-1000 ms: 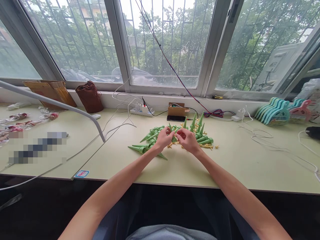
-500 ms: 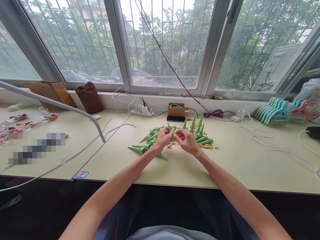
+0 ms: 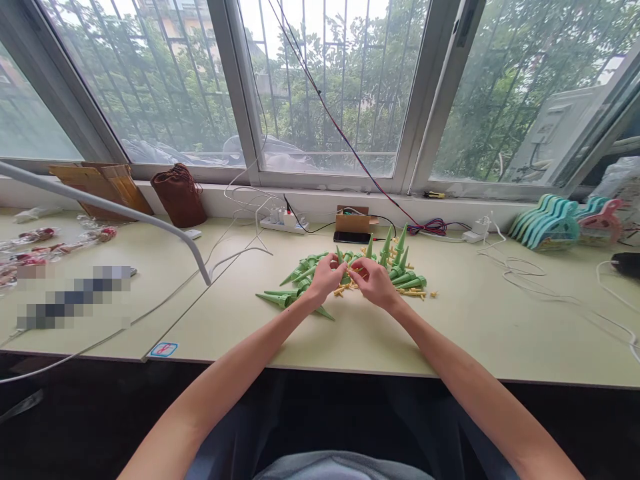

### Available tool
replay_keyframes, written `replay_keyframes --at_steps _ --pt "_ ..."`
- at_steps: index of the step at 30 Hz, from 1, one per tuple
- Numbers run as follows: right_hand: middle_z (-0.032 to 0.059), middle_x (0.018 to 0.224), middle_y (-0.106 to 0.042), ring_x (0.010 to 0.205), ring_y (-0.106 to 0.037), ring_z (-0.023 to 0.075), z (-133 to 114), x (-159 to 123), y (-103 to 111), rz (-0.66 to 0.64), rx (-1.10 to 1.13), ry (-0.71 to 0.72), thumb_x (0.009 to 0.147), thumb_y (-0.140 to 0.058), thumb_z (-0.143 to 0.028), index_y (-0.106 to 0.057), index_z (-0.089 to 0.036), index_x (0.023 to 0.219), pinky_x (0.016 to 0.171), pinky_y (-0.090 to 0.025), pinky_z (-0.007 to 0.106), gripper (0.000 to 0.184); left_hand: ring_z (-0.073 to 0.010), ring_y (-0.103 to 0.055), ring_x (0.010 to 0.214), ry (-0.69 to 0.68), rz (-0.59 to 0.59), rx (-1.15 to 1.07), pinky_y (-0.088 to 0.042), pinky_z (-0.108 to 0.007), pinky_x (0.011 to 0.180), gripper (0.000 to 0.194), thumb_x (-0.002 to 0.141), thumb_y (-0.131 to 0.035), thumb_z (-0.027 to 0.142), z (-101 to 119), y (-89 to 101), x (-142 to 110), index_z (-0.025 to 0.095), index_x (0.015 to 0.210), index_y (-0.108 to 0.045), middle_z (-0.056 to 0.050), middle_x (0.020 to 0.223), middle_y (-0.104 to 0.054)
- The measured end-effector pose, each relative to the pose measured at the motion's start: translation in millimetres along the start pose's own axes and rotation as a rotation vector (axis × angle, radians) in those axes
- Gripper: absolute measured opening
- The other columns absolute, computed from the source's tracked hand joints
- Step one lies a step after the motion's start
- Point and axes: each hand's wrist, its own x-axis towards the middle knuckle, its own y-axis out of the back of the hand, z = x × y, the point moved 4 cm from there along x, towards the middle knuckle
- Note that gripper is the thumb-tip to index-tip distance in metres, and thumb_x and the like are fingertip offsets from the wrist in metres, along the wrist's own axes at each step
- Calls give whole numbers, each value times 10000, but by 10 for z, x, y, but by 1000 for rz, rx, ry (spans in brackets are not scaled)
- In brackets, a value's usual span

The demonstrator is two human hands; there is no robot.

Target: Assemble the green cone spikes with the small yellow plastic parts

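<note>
My left hand (image 3: 329, 275) is closed in a pinch, its fingertips meeting those of my right hand (image 3: 373, 280) above the middle of a pile. Between the fingertips is a small yellow plastic piece (image 3: 352, 267), mostly hidden by the fingers. My right hand is also closed in a pinch on it. Around both hands lie green plastic plant watering spikes (image 3: 284, 300), cone-shaped with ribbed collars. Several more green spikes (image 3: 387, 247) stand point up behind my right hand. Loose yellow plastic pieces (image 3: 340, 291) are scattered under and beside my hands.
Behind the pile are a phone (image 3: 353, 237) and a small cardboard box (image 3: 354, 219). A power strip (image 3: 285, 225) with cables stands near the window. A grey curved lamp arm (image 3: 150, 220) crosses the left side. Teal hangers (image 3: 547, 223) and loose white cable (image 3: 525, 273) are at right.
My fingertips have shifted slightly around the small yellow piece, and less of it shows. My arms and the pile look the same.
</note>
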Motion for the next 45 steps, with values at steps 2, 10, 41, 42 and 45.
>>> replay_keyframes --at_steps 2,10,41,42,45 --pt "65 868 -648 699 -592 154 4 0 1 -2 -7 7 889 -538 -362 -603 -178 896 615 -486 263 195 -50 -402 445 -1 -13 1 -327 -193 435 204 777 -629 320 6 -3 -5 178 775 -484 22 629 -552" --pt "37 727 -641 613 -557 152 -3 -2 15 -24 -27 -20 905 -503 -356 -597 -186 827 595 -442 267 209 -50 -415 461 -31 -66 -15 -316 -187 420 230 777 -625 348 28 -27 -35 176 770 -473 11 672 -555" --pt "-18 562 -571 473 -558 140 19 -15 -6 -75 34 -113 935 -455 -415 -576 -200 800 536 -418 252 282 -118 -518 563 -116 39 -4 -416 -246 538 301 771 -605 459 2 3 23 185 701 -501 12 599 -534" --pt "-18 556 -569 475 -558 140 22 -16 -5 -77 30 -114 935 -452 -412 -576 -199 795 537 -417 251 283 -118 -517 564 -115 38 -4 -416 -244 537 302 769 -608 460 2 2 20 186 703 -503 11 600 -536" --pt "-17 542 -569 486 -555 143 24 -18 -1 -84 11 -116 939 -442 -399 -572 -200 785 543 -411 250 284 -111 -504 558 -118 33 4 -408 -232 520 304 766 -612 461 9 -2 8 187 703 -498 13 603 -536"
